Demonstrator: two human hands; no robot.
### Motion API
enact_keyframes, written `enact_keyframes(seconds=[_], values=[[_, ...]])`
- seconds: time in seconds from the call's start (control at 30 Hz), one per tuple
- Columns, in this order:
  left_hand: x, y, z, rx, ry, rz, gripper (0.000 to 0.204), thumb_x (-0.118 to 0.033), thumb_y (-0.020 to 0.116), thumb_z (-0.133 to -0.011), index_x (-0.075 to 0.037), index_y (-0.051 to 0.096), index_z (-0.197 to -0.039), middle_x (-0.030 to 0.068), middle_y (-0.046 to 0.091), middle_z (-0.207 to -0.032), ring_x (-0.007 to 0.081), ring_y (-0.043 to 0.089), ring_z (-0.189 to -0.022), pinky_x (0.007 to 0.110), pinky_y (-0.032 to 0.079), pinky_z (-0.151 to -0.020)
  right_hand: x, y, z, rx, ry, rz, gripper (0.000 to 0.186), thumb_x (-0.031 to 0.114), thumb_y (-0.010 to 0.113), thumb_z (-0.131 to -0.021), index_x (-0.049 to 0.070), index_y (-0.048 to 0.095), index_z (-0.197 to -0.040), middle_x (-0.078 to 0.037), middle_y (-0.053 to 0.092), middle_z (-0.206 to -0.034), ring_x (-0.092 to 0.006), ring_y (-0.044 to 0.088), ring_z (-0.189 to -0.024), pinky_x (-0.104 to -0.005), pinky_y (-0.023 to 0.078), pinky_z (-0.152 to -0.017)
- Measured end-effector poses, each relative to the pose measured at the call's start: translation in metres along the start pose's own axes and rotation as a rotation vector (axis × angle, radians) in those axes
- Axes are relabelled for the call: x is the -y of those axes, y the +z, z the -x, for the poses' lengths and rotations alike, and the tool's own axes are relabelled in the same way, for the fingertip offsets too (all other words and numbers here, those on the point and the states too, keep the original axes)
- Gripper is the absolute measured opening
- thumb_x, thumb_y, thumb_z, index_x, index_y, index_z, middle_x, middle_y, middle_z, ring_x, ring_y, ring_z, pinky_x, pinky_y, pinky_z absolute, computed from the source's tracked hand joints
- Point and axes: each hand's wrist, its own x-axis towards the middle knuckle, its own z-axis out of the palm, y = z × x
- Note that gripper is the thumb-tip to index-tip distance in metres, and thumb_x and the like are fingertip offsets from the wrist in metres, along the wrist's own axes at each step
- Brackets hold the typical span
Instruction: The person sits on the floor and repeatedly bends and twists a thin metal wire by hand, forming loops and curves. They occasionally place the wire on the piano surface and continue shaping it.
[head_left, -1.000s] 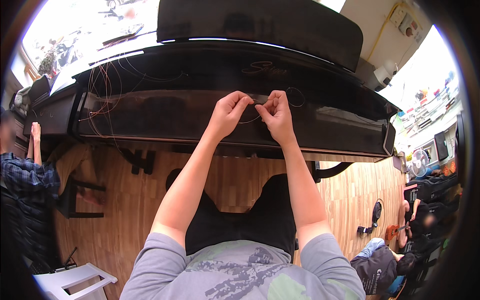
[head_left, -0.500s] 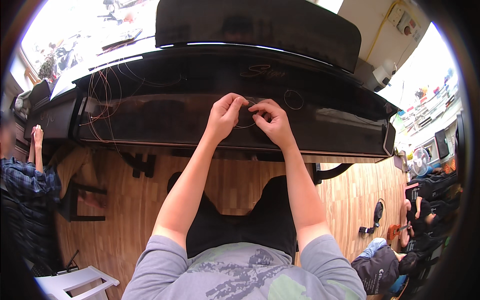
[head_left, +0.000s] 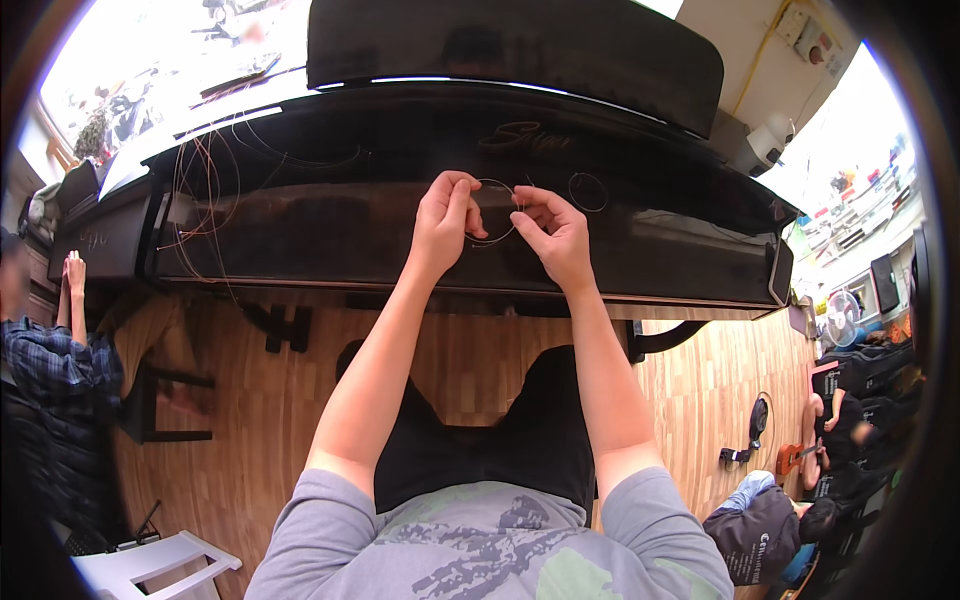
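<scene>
My left hand (head_left: pixel 446 222) and my right hand (head_left: pixel 553 238) are raised side by side over the closed lid of a glossy black piano (head_left: pixel 330 225). Between them I hold a thin coil of wire (head_left: pixel 497 212), a small loop pinched by the fingertips of both hands. A second small wire loop (head_left: pixel 587 191) lies on the piano top just right of my right hand. I sit in front of the piano in black shorts and a grey patterned shirt.
Loose reddish and pale wires (head_left: pixel 205 185) trail over the piano's left end. A person in a blue plaid shirt (head_left: pixel 45 365) sits at the left. A white stool (head_left: pixel 160 565) stands at lower left. Another person (head_left: pixel 765 525) crouches on the wooden floor at lower right, near a fan (head_left: pixel 842 312).
My hands stay on the wire coil over the piano lid; they have shifted slightly and the loop between them now looks a little more open.
</scene>
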Motion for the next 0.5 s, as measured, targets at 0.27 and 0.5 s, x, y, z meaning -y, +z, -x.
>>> enact_keyframes(seconds=[0.27,0.5], values=[[-0.007,0.002,0.001,0.11,-0.078,-0.147,0.021,-0.017,0.032,-0.103,-0.001,0.045,-0.106,0.0088,0.062,-0.064,0.0149,0.064,-0.058,0.022,0.05,-0.053,-0.003,0.002,-0.001,-0.167,-0.148,0.084,0.032,-0.003,0.059,-0.087,0.003,0.063,-0.118,-0.009,0.07,-0.103,-0.0122,0.066,-0.084,-0.023,0.052,-0.072],[-0.013,0.001,0.002,0.13,-0.139,-0.157,0.02,-0.016,0.032,-0.102,-0.001,0.045,-0.107,0.0095,0.064,-0.065,0.0144,0.065,-0.059,0.024,0.05,-0.055,0.011,0.006,0.005,-0.185,-0.142,0.192,0.027,-0.005,0.054,-0.089,0.002,0.064,-0.113,-0.011,0.07,-0.105,-0.0144,0.067,-0.089,-0.0244,0.052,-0.076]])
